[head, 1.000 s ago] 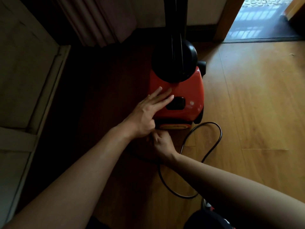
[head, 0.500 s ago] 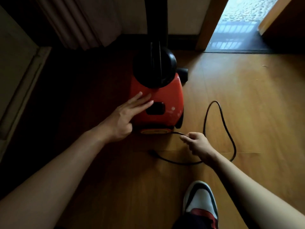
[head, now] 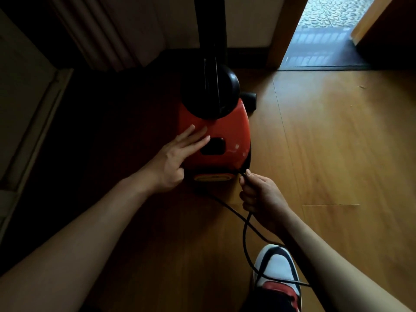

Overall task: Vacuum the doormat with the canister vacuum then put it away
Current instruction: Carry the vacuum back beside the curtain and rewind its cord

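Red canister vacuum (head: 227, 129) stands on the wood floor (head: 337, 154) close to the wall, with a black tube (head: 211, 30) rising from its black dome. My left grip (head: 177, 156) lies flat on its near left side, fingers straight, released. My right grip (head: 258, 194), just beside the near right corner, is clenched round the black cord (head: 243, 235). The cord loops down across my shoe (head: 276, 269). Doormat (head: 319, 50) is in the doorway, well apart.
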Tool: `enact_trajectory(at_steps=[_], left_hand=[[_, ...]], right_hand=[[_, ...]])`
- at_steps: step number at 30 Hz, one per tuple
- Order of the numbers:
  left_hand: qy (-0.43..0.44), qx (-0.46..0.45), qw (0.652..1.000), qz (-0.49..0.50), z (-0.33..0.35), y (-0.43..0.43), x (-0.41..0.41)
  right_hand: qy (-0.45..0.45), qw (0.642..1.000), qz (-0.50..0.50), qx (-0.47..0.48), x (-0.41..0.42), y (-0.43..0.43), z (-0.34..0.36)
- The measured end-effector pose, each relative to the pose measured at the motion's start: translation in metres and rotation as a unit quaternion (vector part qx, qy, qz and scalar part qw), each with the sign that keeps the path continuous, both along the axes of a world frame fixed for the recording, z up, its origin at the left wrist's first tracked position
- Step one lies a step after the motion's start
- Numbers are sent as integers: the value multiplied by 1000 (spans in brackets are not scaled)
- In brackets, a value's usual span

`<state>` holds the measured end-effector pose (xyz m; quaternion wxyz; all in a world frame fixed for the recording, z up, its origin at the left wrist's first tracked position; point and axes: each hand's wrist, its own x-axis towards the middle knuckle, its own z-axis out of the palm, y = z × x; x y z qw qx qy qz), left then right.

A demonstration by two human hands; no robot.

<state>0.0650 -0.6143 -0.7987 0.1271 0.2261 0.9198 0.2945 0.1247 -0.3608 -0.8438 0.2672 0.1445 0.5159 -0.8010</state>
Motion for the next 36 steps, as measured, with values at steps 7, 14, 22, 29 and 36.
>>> enact_trajectory(at_steps=[7,14,22,29,36], left_hand=[[6,-7,1000,1,0,2,0],[18,-8,1000,-13,-5,0,0],[10,2,1000,-16,-6,-1,-2],[7,6,1000,-6,-5,0,-2],[14,5,1000,-17,-8,-6,-5]], right_hand=[[90,993,75,-25,2,-23,16],[120,986,114,24,6,-66,4],[23,995,88,47,-3,-110,2],[-25,993,8,114,-2,-142,-22],[-16,979,66,193,-10,-126,-48]])
